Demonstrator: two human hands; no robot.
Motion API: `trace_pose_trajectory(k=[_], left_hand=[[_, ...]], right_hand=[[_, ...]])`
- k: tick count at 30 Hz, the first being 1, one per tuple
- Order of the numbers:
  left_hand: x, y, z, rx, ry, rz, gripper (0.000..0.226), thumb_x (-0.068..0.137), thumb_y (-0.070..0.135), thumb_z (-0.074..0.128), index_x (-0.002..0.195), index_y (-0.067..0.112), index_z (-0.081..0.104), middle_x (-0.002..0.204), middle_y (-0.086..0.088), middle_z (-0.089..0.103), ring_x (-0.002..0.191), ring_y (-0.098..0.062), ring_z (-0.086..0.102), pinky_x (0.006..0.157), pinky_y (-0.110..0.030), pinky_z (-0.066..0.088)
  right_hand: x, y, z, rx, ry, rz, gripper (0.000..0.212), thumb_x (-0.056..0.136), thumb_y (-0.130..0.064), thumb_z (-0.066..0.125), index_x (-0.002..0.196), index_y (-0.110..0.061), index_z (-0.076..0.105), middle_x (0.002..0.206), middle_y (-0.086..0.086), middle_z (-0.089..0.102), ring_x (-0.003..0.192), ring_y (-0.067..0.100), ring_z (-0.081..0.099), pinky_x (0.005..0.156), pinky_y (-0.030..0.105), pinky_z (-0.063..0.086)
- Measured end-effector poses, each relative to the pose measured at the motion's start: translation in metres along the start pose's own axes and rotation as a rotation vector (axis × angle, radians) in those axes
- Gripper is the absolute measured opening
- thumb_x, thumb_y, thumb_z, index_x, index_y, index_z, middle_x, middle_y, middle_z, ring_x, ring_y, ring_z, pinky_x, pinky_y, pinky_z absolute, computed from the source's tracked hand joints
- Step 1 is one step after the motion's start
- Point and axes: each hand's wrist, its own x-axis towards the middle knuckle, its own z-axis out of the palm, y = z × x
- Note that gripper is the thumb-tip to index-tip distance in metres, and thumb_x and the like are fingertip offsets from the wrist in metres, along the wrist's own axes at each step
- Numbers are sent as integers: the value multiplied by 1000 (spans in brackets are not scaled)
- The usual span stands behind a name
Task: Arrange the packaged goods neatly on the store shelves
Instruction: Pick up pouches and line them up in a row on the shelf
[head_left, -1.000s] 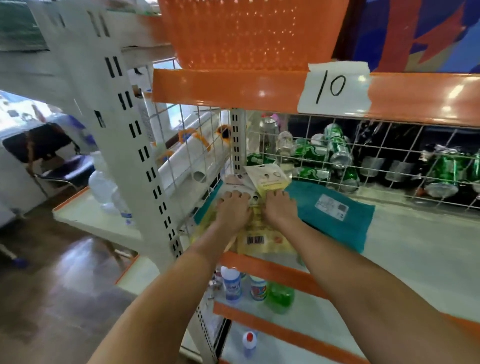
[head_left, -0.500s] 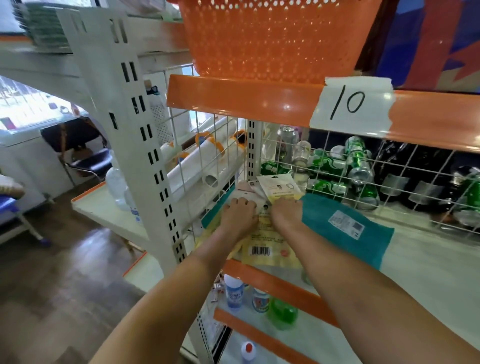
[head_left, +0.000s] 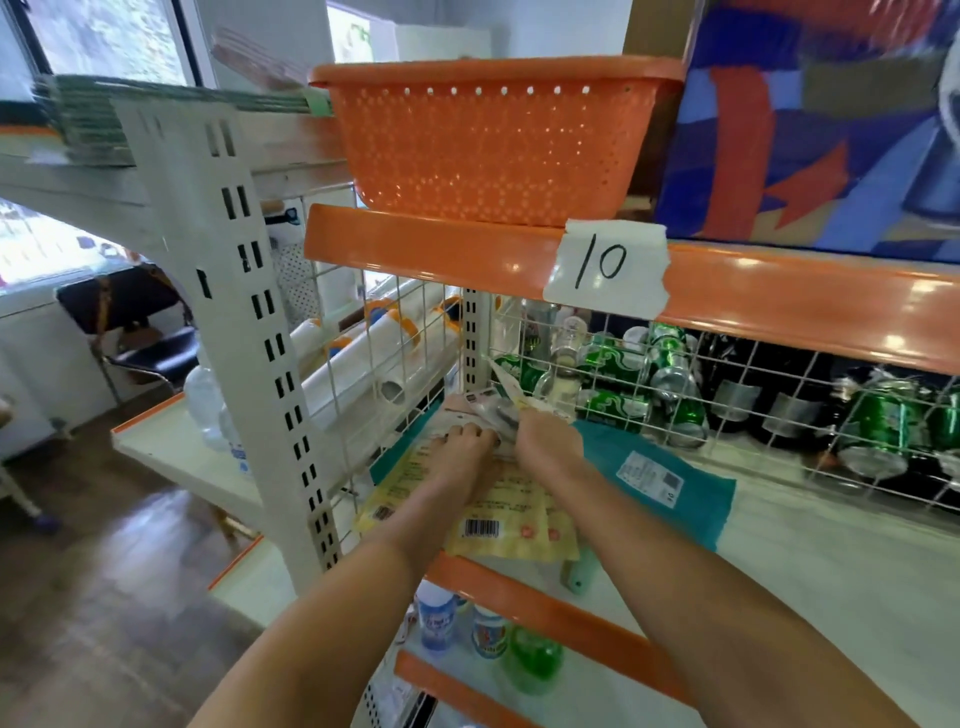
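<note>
Several flat yellow packets (head_left: 511, 525) with barcodes lie stacked at the left end of the white shelf (head_left: 779, 582). Beside and under them lies a flat teal package (head_left: 670, 493) with a white label. My left hand (head_left: 465, 449) rests palm-down on the yellow stack, its fingertips on small pale packets (head_left: 475, 404) at the back. My right hand (head_left: 543, 441) is next to it and pinches a thin yellow packet (head_left: 511, 387), which tilts up towards the wire back. The fingers of that hand are mostly hidden.
A wire grid (head_left: 727, 395) backs the shelf, with green cans (head_left: 670, 364) and dark bottles behind it. An orange basket (head_left: 493, 140) sits on the shelf above, whose orange edge carries a "10" label (head_left: 605, 267). Small bottles (head_left: 436, 618) stand on the shelf below. The white upright (head_left: 260, 332) stands left.
The small yellow packet in my right hand has tipped up on edge and gone further back. My left hand stays on the stack. The camera has tilted upward.
</note>
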Motion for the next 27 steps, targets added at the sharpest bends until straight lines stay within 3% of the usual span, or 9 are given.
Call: trace_pose_trajectory(k=[4,8,10,12,16,19,22,25,27], left_hand=[[-2,12,-1,22,37,-12,41,96,34,47,135,21,45,140,-4,44,128,-24,40,108,-42,28],[-7,16,-1,32,-9,-30,44,96,33,44,139,22,42,144,-6,41,131,-26,37,109,-45,26],[-7,13,-2,56,-37,-25,45,96,31,43,139,20,41,145,-8,40,131,-28,37,109,-44,27],[-7,8,-2,65,-46,2,46,95,31,43,139,19,41,145,-9,40,131,-29,36,107,-44,29],[-12,-2,-8,50,-6,96,45,95,32,44,139,19,42,142,-7,44,130,-28,37,104,-44,33],[-16,-5,-12,81,13,166,44,96,34,44,137,18,43,142,-8,45,129,-28,39,100,-43,37],[-22,-2,-11,71,-17,232,44,97,30,43,140,18,39,144,-10,40,132,-30,36,103,-45,34],[-23,10,-4,85,-72,326,44,97,28,42,139,14,39,142,-11,41,131,-32,35,106,-46,33],[-27,26,3,93,-74,417,37,97,26,38,131,12,46,134,-11,48,123,-30,41,96,-40,37]], right_hand=[[-7,10,-16,265,9,-48,22,97,-18,48,110,-6,61,101,8,66,85,21,61,65,28,42],[-10,22,-22,324,-7,-33,16,95,-6,44,102,-5,59,86,7,62,71,18,56,56,26,35],[-13,28,-26,408,-24,34,17,91,4,43,79,-8,46,64,2,44,54,13,42,45,24,26],[-17,32,-31,551,-62,103,31,89,9,42,63,-8,37,64,2,37,53,12,35,46,24,25],[-24,36,-27,1015,-19,266,19,93,-2,46,103,9,59,108,23,61,88,27,57,69,33,44],[-42,35,-21,1223,37,431,25,92,-10,54,109,6,62,107,18,62,95,28,58,63,28,42],[-62,40,-8,1302,59,586,32,92,-17,56,116,4,60,116,23,62,95,29,60,69,32,47],[-87,52,0,1408,112,702,18,92,-17,58,102,-3,63,98,19,65,86,30,63,67,35,53],[-112,64,-1,1467,186,789,16,95,-9,52,80,-9,56,76,11,57,65,22,55,44,20,47]])
